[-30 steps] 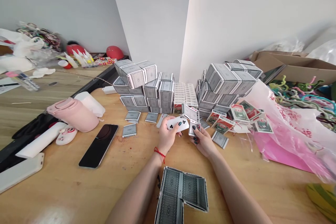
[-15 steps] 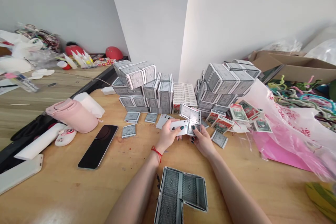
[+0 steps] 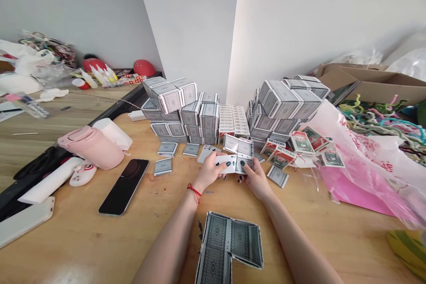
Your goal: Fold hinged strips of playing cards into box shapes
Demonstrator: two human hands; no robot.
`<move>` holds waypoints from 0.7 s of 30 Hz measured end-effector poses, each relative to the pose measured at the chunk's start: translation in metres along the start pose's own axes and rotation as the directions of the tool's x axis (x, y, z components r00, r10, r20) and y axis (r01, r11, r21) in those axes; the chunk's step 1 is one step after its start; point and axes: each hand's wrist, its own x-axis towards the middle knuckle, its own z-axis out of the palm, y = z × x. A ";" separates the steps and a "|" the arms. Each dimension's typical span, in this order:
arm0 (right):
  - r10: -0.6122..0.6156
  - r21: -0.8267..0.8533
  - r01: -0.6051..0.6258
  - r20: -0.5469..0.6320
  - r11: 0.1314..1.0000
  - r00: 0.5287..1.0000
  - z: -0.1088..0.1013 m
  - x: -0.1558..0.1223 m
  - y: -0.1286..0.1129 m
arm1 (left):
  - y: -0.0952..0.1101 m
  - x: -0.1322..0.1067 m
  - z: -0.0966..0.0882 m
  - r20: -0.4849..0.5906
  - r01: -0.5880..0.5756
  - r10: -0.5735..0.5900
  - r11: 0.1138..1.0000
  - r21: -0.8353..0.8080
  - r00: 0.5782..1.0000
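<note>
My left hand [image 3: 210,171] pinches a few face-up playing cards [image 3: 225,160], a club pip showing. My right hand [image 3: 253,178] grips a small card-built piece [image 3: 242,154] with patterned grey backs, and the two hands meet at it above the wooden table [image 3: 100,239]. A red string circles my left wrist. Close to me stands a bigger L-shaped block of card backs [image 3: 229,245]. Behind the hands rise two heaps of card cubes, one on the left [image 3: 181,106] and one on the right [image 3: 286,104].
Loose card decks [image 3: 163,165] lie left of my hands, red-and-green card boxes [image 3: 301,144] to the right. A black phone [image 3: 124,185], a pink bottle [image 3: 91,147] and a white case [image 3: 25,219] sit left. A pink plastic bag [image 3: 362,173] and a cardboard box [image 3: 376,84] are right.
My left hand has carried its cards rightward to the piece in my right hand; the hands, apart a second ago, now touch. The camera shifted slightly.
</note>
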 end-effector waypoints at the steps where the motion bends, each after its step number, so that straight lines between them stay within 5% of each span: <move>1: 0.005 0.000 -0.005 0.005 1.000 1.000 0.000 0.000 0.000 | 0.000 0.000 -0.001 0.004 0.003 -0.003 1.000 -0.001 1.000; 21: 0.037 -0.254 -0.016 0.076 0.967 0.996 0.001 -0.006 -0.011 | -0.001 -0.004 -0.002 0.040 -0.033 0.028 0.991 0.130 0.999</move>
